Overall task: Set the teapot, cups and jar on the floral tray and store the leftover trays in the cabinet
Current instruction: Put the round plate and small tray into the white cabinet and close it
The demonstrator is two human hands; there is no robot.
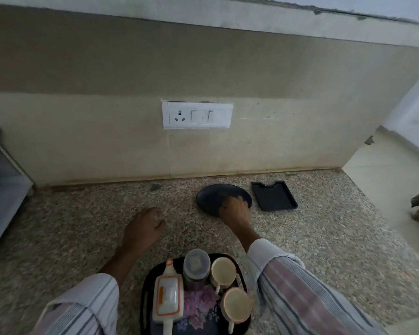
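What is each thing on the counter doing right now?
teapot: upright on floral tray
jar: upright, lidded, on tray
two cups: upright, look empty, on tray
round black tray: on counter, right hand on it
rectangular black tray: flat, untouched
left hand: empty

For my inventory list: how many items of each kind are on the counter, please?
Trays: 3: floral tray, round black tray, rectangular black tray
Cups: 2
Teapot: 1
Jar: 1
Total: 7
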